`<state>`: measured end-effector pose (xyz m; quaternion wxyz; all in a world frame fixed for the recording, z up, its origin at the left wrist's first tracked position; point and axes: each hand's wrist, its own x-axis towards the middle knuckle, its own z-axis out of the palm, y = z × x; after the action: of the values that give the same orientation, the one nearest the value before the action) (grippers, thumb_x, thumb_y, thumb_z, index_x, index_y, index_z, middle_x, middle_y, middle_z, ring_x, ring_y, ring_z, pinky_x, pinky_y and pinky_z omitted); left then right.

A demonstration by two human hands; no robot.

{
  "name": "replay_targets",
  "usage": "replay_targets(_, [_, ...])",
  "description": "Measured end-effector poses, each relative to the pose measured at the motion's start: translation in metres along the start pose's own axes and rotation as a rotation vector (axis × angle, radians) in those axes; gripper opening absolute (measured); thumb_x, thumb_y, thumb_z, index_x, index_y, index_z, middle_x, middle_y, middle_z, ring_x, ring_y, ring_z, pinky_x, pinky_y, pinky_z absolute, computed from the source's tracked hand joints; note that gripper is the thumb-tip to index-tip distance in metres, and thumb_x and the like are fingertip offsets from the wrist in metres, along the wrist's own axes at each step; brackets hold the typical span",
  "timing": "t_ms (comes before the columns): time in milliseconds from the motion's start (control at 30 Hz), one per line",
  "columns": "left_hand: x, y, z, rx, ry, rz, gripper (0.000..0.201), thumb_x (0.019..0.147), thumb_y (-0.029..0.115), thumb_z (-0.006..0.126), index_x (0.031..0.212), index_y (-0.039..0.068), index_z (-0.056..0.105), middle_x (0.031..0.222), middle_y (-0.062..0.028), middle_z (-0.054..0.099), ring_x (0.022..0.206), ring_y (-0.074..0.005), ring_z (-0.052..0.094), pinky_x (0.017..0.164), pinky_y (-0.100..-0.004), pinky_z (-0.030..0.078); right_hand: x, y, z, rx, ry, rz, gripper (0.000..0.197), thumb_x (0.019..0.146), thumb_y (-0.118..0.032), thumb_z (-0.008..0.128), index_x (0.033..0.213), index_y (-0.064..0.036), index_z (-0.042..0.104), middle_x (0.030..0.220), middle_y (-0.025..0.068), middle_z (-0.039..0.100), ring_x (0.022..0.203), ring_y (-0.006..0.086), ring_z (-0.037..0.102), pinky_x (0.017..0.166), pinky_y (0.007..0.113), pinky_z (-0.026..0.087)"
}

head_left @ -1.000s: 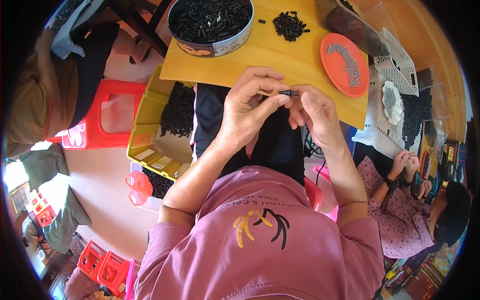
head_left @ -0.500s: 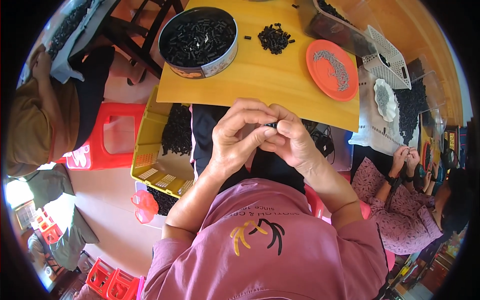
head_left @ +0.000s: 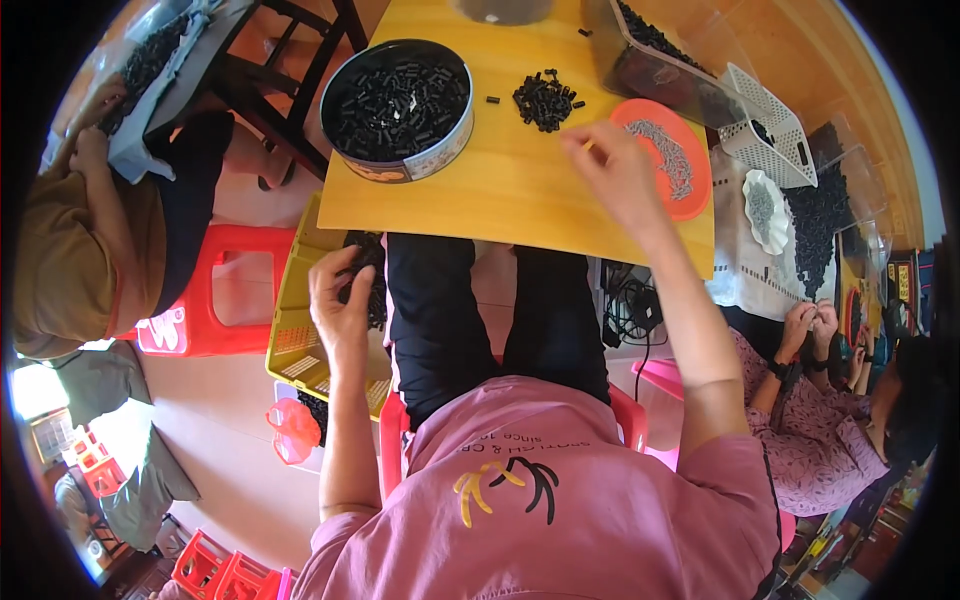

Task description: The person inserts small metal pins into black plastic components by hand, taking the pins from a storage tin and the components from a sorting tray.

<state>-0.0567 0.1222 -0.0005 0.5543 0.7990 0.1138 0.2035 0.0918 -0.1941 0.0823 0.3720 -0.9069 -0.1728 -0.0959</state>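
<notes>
My left hand (head_left: 343,290) is over the near side of a yellow plastic crate (head_left: 290,345), its thumb and fingers apart, with nothing visible in them. Black pieces (head_left: 376,300) lie in the crate behind the fingers. My right hand (head_left: 615,175) is above the yellow table, fingers bent and slightly apart, with no piece visible in it. It is between a small pile of black cylindrical pieces (head_left: 545,102) and an orange-red plate (head_left: 692,205) that holds small grey metal parts (head_left: 675,165).
A round tin (head_left: 425,160) full of black pieces stands on the table's left. Clear bins (head_left: 640,65) and a white perforated basket (head_left: 790,160) are at the right. A red stool (head_left: 210,320) is beside the crate. Co-workers sit on both sides; black cables (head_left: 630,310) hang under the table.
My hands, together around a small dark piece before, have separated. The left has moved down-left to the crate, and the right up-right over the table. The dark piece is out of sight.
</notes>
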Motion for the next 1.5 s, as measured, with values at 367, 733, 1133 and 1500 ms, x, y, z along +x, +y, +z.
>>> replay_targets(367, [-0.016, -0.033, -0.008, -0.125, -0.012, -0.208, 0.028, 0.090, 0.006, 0.064, 0.118, 0.002, 0.062, 0.104, -0.0062, 0.063, 0.095, -0.0123, 0.059, 0.085, -0.0253, 0.046, 0.080, 0.083, -0.004, -0.644, -0.092, -0.069, 0.018, 0.086, -0.017, 0.061, 0.097, -0.0091, 0.073, 0.102, 0.0118, 0.068, 0.100, 0.0308, 0.062, 0.083, 0.043, 0.051])
replay_targets(733, [-0.010, 0.034, 0.045, -0.222, -0.168, -0.008, 0.020, 0.089, -0.003, 0.062, 0.108, 0.000, 0.066, 0.096, -0.0071, 0.065, 0.086, -0.0122, 0.062, 0.078, -0.0239, 0.049, 0.060, 0.063, -0.015, -0.365, -0.020, -0.223, 0.016, 0.086, -0.019, 0.066, 0.096, -0.0073, 0.073, 0.092, 0.0094, 0.068, 0.086, 0.0252, 0.062, 0.074, 0.037, 0.050])
replay_targets(1133, [0.006, 0.118, 0.113, -0.940, -0.494, -0.183, 0.028, 0.096, 0.004, 0.058, 0.123, -0.004, 0.055, 0.112, -0.0156, 0.066, 0.096, -0.0183, 0.066, 0.085, -0.0275, 0.053, -0.045, -0.031, -0.009, 0.750, -0.085, -0.094, 0.017, 0.086, -0.003, 0.070, 0.102, -0.0025, 0.072, 0.097, 0.0039, 0.061, 0.081, 0.0094, 0.055, 0.073, 0.022, 0.043])
replay_targets(1500, [-0.016, 0.102, 0.117, -0.901, -0.558, -0.333, 0.022, 0.088, 0.001, 0.067, 0.110, -0.002, 0.061, 0.097, -0.0067, 0.066, 0.085, -0.0132, 0.064, 0.081, -0.0254, 0.052, -0.089, -0.028, 0.002, 0.914, -0.154, 0.135, 0.014, 0.092, -0.008, 0.067, 0.103, 0.0001, 0.065, 0.089, 0.0015, 0.061, 0.077, 0.0073, 0.060, 0.066, 0.021, 0.047])
